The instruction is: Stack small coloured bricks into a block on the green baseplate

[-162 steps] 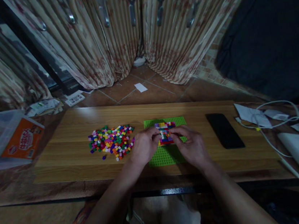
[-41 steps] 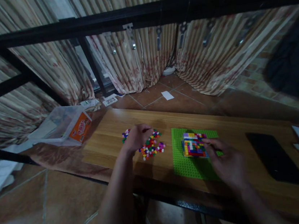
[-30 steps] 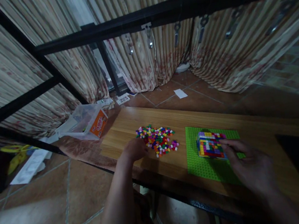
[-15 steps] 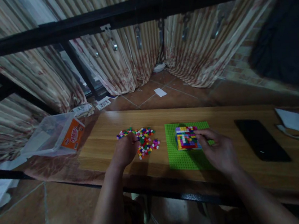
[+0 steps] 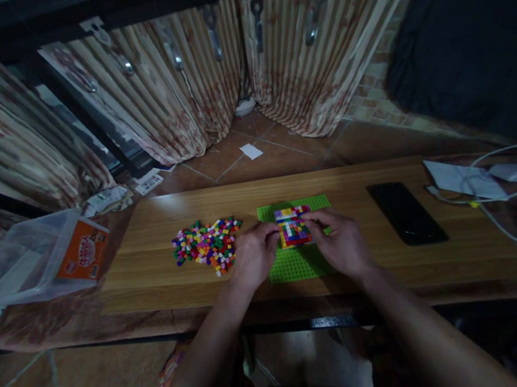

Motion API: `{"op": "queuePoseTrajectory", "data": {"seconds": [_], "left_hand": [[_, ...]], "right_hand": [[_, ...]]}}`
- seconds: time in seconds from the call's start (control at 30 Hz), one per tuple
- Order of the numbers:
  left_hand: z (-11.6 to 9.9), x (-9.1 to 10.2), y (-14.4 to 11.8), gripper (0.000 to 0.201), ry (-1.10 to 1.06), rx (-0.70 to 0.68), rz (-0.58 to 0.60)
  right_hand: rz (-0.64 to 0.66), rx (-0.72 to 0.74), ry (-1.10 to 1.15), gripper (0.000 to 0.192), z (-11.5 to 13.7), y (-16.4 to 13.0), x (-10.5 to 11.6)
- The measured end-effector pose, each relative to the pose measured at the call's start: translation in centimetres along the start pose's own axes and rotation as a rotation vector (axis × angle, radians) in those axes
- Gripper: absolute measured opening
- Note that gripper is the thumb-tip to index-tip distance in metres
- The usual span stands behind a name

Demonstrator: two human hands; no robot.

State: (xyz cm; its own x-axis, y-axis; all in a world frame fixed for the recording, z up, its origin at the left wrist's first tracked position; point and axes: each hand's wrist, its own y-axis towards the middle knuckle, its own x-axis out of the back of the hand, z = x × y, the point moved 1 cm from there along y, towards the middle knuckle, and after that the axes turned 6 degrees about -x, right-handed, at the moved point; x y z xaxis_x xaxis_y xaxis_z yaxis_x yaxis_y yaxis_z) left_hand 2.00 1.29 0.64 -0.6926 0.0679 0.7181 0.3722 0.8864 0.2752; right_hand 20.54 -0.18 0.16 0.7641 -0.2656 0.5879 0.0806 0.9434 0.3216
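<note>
Both hands at the brick block on the green baseplate

The left hand (image 5: 253, 258) and the right hand (image 5: 340, 243) meet over a small multicoloured brick block (image 5: 293, 227) that stands on the far half of a green studded baseplate (image 5: 295, 265), near the middle of the wooden table (image 5: 148, 219). The left fingertips curl in against the block's left edge; the right fingertips lie along its top right corner. Whether either hand pinches a loose brick between its fingertips is too small and dim to tell.

The block is light, hard plastic, and stiff once pressed home, but made of many tiny pieces, so it would likely shed bricks if squeezed at a corner or pried. The safer hold looks to be on two opposite side faces, with the baseplate kept flat under a palm.

Just left of the baseplate lies a heap of loose coloured bricks (image 5: 208, 246), apart from both hands. To the right sits a black phone (image 5: 407, 220), then white cables (image 5: 490, 203) and papers. A clear plastic box (image 5: 26, 259) with an orange label rests off the table's left end
</note>
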Motion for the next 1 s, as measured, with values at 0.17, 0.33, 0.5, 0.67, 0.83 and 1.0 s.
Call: {"op": "queuePoseTrajectory", "data": {"seconds": [0.17,0.33,0.5,0.67,0.83,1.0], "left_hand": [[-0.4,-0.8,0.4,0.021,0.121,-0.064,0.03],[-0.5,-1.1,0.3,0.023,0.236,-0.076,0.067],[-0.8,-1.2,0.3,0.022,0.307,-0.046,0.11],[-0.8,-1.4,0.5,0.025,0.268,0.027,0.09],[-0.6,-1.7,0.5,0.03,0.204,0.065,0.052],[-0.7,-1.7,0.4,0.029,0.141,0.098,0.013]], "right_hand": [[0.005,0.016,0.01,0.019,0.0,0.0,0.1],[0.006,0.025,0.019,0.019,-0.2,0.0,0.1],[0.006,0.037,0.007,0.019,-0.1,0.0,0.1],[0.011,0.024,-0.008,0.02,0.0,0.0,0.1],[0.014,0.021,0.003,0.02,-0.2,0.0,0.0],[0.015,0.017,0.034,0.021,-0.2,0.0,0.0]]}}
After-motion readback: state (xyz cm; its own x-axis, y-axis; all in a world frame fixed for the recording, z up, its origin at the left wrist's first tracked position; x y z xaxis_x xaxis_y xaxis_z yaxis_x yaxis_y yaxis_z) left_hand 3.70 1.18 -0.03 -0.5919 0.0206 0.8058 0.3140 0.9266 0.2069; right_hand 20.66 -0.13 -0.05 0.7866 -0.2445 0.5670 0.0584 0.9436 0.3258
